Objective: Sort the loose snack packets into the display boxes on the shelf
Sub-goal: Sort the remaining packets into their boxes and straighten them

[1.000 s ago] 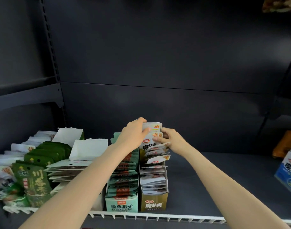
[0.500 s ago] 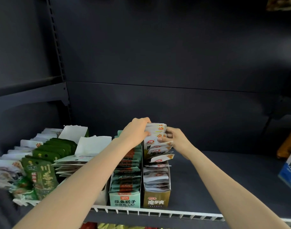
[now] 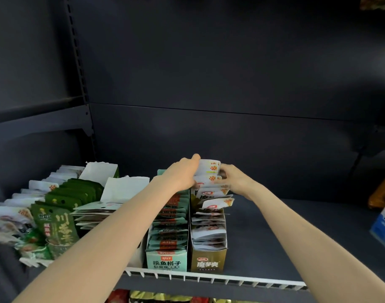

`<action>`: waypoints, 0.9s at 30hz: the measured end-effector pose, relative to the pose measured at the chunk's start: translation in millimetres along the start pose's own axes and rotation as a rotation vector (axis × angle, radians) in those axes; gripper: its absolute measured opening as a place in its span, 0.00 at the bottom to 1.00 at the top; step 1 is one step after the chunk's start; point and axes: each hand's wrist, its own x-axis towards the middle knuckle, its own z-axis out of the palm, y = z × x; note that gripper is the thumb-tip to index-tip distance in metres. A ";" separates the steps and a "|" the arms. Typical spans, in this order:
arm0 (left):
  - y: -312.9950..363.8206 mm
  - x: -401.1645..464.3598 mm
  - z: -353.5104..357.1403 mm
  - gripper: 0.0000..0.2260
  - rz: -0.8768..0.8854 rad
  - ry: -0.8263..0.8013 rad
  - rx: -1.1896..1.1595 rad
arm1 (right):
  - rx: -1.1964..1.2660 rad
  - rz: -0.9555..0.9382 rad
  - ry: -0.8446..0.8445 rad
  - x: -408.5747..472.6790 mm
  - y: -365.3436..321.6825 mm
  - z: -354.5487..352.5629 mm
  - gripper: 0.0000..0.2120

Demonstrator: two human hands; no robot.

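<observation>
1. Left hand (image 3: 183, 174) and right hand (image 3: 235, 179) both grip white snack packets (image 3: 209, 169) from either side
2. Packets sit at rear of gold display box (image 3: 208, 260) on shelf (image 3: 274, 237)

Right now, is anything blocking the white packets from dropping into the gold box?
Only the packets already in the gold box; the held white packets, between left hand and right hand, are above its rear.

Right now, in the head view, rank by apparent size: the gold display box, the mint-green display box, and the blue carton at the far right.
1-2. mint-green display box and gold display box: alike in width and length, so I won't rank them.
3. blue carton: looks smallest, but the frame edge cuts it off, so unsure.
</observation>
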 end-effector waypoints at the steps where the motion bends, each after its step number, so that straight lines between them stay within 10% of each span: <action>1: -0.5 -1.3 2.4 0.24 0.014 -0.016 0.049 | 0.036 -0.009 0.054 -4.2 2.9 2.9 0.16; 17: -5.4 -6.7 8.4 0.34 0.121 -0.093 0.346 | 0.687 0.154 0.046 -23.9 -14.1 12.6 0.24; 27: -9.9 0.4 8.3 0.26 0.165 -0.104 0.252 | 0.521 0.237 -0.036 -23.0 -12.8 -6.7 0.26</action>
